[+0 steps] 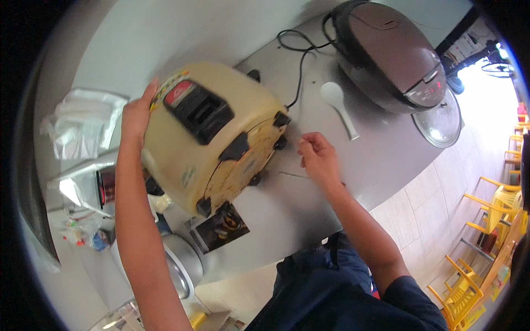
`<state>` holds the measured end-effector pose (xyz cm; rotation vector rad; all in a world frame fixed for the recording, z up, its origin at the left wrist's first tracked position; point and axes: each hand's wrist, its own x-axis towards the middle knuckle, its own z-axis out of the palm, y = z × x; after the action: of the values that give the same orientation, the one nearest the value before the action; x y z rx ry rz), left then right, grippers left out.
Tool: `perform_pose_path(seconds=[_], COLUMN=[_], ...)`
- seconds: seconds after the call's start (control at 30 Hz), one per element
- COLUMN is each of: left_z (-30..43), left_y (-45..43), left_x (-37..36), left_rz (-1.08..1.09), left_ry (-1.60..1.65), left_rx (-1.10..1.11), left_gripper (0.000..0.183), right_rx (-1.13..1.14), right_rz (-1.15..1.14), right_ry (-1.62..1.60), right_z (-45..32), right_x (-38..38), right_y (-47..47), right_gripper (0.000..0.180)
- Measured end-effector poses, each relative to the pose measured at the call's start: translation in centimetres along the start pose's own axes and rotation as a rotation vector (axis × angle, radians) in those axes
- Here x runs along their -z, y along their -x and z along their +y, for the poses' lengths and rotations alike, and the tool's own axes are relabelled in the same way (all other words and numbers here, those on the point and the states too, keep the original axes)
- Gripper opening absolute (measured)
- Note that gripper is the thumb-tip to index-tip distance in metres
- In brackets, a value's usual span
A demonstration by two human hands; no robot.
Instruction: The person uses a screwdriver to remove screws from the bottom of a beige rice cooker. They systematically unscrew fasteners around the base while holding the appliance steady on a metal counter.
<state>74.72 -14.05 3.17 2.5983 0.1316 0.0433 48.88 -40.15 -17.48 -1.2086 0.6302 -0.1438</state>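
Note:
A cream rice cooker (186,159) is tipped over on the metal table, its stained underside (244,161) and black feet turned towards the right. On its side sits a black switch housing (201,109) with a red label. My left hand (138,111) grips the cooker's far left edge, fingers partly hidden behind it. Just right of the underside, my right hand (321,159) hovers apart from it. Its fingers are curled in, and I see nothing between them. A printed picture card (221,227) lies on the table beside the cooker's lower edge.
A brown rice cooker (389,53) with a lit display stands at the back right, beside a glass lid (441,120). A white rice paddle (339,107) and a black cord (304,62) lie nearby. Plastic bags (83,124) and a metal pot (184,256) are left.

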Motion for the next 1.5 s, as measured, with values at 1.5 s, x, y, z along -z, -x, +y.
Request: perform_pose_path(seconds=[1.5], left_z=[-0.6], left_y=[-1.0], left_x=[-0.3], left_rz=[-0.039], left_ry=[0.176], left_rx=[0.095], left_gripper=[0.072], right_rx=[0.495], right_rz=[-0.237], right_ry=[0.737], right_z=[5.8], right_x=[13.8], right_y=[4.2], right_gripper=[0.017])
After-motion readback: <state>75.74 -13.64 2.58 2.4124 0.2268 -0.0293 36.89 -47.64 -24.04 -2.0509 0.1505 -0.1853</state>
